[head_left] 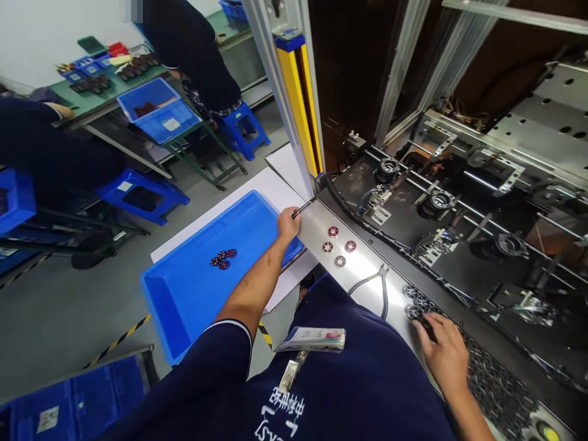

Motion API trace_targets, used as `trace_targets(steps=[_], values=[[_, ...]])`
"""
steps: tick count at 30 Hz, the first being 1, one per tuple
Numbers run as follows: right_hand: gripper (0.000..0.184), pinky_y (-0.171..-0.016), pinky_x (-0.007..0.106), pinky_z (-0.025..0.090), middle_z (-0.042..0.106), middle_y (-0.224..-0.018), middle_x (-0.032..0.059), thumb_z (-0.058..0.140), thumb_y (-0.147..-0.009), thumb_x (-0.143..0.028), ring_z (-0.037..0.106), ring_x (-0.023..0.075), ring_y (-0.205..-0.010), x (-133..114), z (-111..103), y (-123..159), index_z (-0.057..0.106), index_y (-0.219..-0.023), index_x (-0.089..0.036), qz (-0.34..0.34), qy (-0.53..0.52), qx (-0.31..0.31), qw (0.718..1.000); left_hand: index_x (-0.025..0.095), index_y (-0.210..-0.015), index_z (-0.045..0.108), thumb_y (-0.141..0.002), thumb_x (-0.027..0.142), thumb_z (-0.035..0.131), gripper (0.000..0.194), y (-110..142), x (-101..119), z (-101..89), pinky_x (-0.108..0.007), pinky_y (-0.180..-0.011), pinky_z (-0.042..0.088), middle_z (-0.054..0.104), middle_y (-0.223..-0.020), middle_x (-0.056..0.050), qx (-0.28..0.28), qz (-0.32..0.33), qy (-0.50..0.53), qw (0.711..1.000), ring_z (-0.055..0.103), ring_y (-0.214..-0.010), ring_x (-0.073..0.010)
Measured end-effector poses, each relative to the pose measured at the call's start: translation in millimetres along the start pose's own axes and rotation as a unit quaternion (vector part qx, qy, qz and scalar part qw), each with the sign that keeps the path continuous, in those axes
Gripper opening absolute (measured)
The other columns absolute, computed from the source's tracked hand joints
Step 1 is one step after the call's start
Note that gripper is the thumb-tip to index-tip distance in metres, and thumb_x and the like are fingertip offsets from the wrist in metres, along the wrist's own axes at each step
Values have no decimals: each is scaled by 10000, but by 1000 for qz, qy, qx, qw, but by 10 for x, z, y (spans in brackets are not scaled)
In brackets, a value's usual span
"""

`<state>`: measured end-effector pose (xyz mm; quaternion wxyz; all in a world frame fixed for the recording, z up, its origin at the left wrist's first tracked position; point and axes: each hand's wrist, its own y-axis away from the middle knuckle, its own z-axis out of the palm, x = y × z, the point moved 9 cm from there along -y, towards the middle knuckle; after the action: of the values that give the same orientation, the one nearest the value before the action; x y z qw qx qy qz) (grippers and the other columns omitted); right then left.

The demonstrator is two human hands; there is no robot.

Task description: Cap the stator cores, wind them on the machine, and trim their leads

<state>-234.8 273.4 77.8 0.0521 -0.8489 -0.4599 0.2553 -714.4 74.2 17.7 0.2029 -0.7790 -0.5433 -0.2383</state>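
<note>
My left hand (288, 224) is closed around a thin, dark, pen-like tool (303, 208), over the left end of the metal ledge (316, 214). At the ledge's right part, my right hand (445, 352) has thumb and fingers curled around something dark, mostly hidden by them. Touching or just beside its fingertips are several round silver-and-black parts (412, 311). Between my hands lie several small round parts with red or dark rims, one of them a red-rimmed part (333, 231). Cutting pliers (383, 272) with grey handles rest near them, jaws toward the machine.
A large blue bin (156, 288) at my left holds a few dark round parts (223, 258). Machine fixtures (441, 199) line the far side of the ledge. A yellow-faced post (298, 98) rises ahead. Many dark rings (498, 380) lie right. Two people sit by a green bench (87, 101).
</note>
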Motion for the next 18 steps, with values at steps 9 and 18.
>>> trace_targets(steps=[9,18], values=[[243,-741,399,443,657,-1049,132,531,-958,-380,569,260,-893,-205,302,-38,685,-912,-197,-77,43,-76,993,125,-1311,510,-840,261,670,516,691,727,-407,-451,-1167,336,558,-1387,-184,33,44,147,988,481,-1337,-281],[150,-752,348,547,675,-914,64,583,-935,-355,662,202,-833,-643,16,-532,599,-957,-208,-143,-124,-50,981,146,-1075,682,-745,435,774,449,1897,1835,135,-390,-880,546,729,-1066,-119,-340,64,362,866,680,-918,-213]])
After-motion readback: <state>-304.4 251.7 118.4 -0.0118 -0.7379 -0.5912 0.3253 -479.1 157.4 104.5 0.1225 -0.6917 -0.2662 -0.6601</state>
